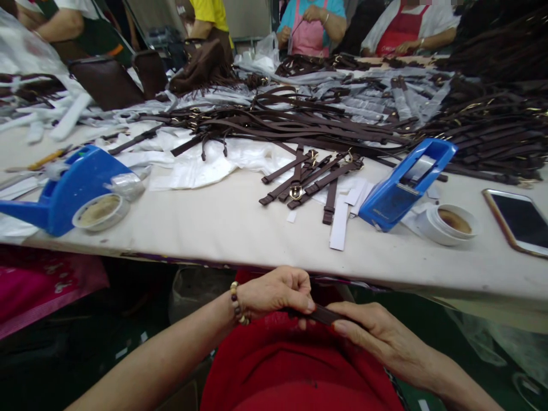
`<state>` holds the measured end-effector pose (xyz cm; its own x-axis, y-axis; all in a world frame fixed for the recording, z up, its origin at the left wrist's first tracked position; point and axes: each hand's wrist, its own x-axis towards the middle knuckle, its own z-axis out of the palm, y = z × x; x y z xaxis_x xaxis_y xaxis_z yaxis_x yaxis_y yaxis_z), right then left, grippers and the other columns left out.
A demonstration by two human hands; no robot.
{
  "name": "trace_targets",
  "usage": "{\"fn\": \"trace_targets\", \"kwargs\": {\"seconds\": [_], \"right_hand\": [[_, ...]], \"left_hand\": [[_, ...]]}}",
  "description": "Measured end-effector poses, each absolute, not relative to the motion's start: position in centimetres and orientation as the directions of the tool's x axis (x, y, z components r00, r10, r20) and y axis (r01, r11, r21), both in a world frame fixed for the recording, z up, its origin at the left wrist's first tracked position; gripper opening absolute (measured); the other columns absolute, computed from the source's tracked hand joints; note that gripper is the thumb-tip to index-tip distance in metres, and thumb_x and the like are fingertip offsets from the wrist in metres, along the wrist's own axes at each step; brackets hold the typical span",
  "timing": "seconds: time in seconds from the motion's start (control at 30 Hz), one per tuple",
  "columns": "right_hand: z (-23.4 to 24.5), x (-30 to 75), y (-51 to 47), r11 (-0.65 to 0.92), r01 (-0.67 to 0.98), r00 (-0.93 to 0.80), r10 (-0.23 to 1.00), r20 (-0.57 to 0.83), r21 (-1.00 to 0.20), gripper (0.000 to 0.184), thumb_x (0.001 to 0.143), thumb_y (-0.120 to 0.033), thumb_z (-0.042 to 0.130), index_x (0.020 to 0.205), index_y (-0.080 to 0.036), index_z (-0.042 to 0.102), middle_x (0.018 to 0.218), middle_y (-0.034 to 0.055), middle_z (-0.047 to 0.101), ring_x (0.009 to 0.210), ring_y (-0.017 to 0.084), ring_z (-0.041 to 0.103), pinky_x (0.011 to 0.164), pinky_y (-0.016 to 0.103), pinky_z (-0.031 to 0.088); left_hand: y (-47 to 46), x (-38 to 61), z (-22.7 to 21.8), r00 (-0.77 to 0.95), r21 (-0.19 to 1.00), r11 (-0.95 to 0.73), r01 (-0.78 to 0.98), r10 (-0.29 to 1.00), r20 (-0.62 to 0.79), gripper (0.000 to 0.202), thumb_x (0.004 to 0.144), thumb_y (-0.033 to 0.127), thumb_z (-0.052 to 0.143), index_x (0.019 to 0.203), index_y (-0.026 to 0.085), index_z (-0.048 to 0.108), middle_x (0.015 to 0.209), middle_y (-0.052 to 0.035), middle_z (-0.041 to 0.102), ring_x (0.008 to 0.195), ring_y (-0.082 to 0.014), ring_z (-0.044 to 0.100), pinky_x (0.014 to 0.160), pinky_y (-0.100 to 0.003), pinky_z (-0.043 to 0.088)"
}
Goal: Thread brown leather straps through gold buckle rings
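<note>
Below the table's near edge, over my red apron, both hands hold one short dark brown strap (322, 313). My left hand (274, 294), with a bead bracelet at the wrist, pinches the strap's left end between thumb and fingers. My right hand (377, 334) grips its right end, fingers curled under it. On the table just beyond lies a small bunch of brown buckled straps (310, 180) with white paper strips (340, 222) beside them.
A blue tape dispenser (402, 188) and a tape roll (447, 224) sit at right, a phone (520, 220) near the edge. Another blue dispenser (72, 191) with a roll (100, 211) stands at left. Heaps of brown straps (299, 120) cover the far table; several people work opposite.
</note>
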<state>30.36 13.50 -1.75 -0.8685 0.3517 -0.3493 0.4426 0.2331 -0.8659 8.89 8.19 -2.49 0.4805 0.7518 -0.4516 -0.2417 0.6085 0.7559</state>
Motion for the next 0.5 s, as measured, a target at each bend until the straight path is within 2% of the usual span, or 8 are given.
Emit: {"fn": "trace_targets", "kwargs": {"seconds": [0.07, 0.17, 0.23, 0.33, 0.43, 0.5], "right_hand": [[-1.7, 30.1, 13.4, 0.176, 0.415, -0.868, 0.370, -0.331, -0.893, 0.035, 0.091, -0.044, 0.037, 0.078, -0.018, 0.057, 0.064, -0.0034, 0.044, 0.057, 0.010, 0.038, 0.053, 0.021, 0.029], [-1.7, 30.1, 13.4, 0.055, 0.424, -0.815, 0.458, -0.355, -0.904, 0.040, 0.088, -0.047, 0.039, 0.070, -0.016, 0.056, 0.059, -0.0033, 0.037, 0.052, 0.009, 0.032, 0.047, 0.022, 0.025], [-1.8, 30.3, 13.6, 0.011, 0.446, -0.773, 0.509, -0.379, -0.895, 0.038, 0.086, -0.048, 0.043, 0.072, -0.016, 0.058, 0.057, -0.0035, 0.036, 0.050, 0.009, 0.029, 0.044, 0.022, 0.023], [-1.9, 30.6, 13.9, 0.032, 0.473, -0.747, 0.544, -0.382, -0.880, 0.035, 0.084, -0.047, 0.046, 0.076, -0.017, 0.063, 0.058, -0.0030, 0.041, 0.050, 0.009, 0.032, 0.044, 0.022, 0.024], [-2.1, 30.7, 14.1, 0.125, 0.522, -0.735, 0.567, -0.371, -0.844, 0.034, 0.083, -0.047, 0.047, 0.074, -0.019, 0.064, 0.061, -0.0022, 0.049, 0.054, 0.011, 0.040, 0.049, 0.022, 0.030], [-2.3, 30.6, 14.2, 0.179, 0.565, -0.722, 0.580, -0.378, -0.806, 0.035, 0.083, -0.047, 0.046, 0.073, -0.019, 0.064, 0.061, -0.0021, 0.052, 0.056, 0.012, 0.043, 0.051, 0.023, 0.031]], "left_hand": [[8.2, 8.8, -2.4, 0.468, 0.822, 0.552, -0.140, 0.768, -0.437, 0.042, 0.052, 0.033, 0.077, 0.071, 0.015, 0.044, 0.068, -0.0008, 0.059, 0.057, -0.0100, 0.052, 0.054, -0.021, 0.037], [7.9, 8.6, -2.0, 0.384, 0.902, 0.389, 0.185, 0.817, -0.431, 0.051, 0.049, 0.026, 0.080, 0.089, 0.015, 0.051, 0.076, 0.0018, 0.055, 0.066, -0.0111, 0.048, 0.058, -0.021, 0.037], [7.6, 8.8, -1.9, 0.306, 0.876, 0.273, 0.397, 0.861, -0.407, 0.036, 0.059, 0.024, 0.075, 0.088, 0.015, 0.056, 0.070, 0.0037, 0.052, 0.063, -0.0100, 0.045, 0.056, -0.020, 0.034], [7.1, 9.1, -2.2, 0.275, 0.824, 0.116, 0.554, 0.909, -0.312, 0.016, 0.072, 0.023, 0.065, 0.085, 0.014, 0.060, 0.067, 0.0029, 0.055, 0.060, -0.0095, 0.047, 0.055, -0.020, 0.033], [6.9, 9.3, -2.8, 0.304, 0.764, -0.030, 0.645, 0.927, -0.220, 0.021, 0.078, 0.030, 0.061, 0.092, 0.014, 0.060, 0.078, -0.0022, 0.063, 0.068, -0.0134, 0.055, 0.060, -0.021, 0.036], [6.9, 9.4, -3.1, 0.356, 0.674, -0.154, 0.722, 0.918, -0.172, 0.025, 0.080, 0.034, 0.059, 0.094, 0.013, 0.058, 0.082, -0.0058, 0.065, 0.072, -0.0173, 0.058, 0.062, -0.024, 0.038]]}}
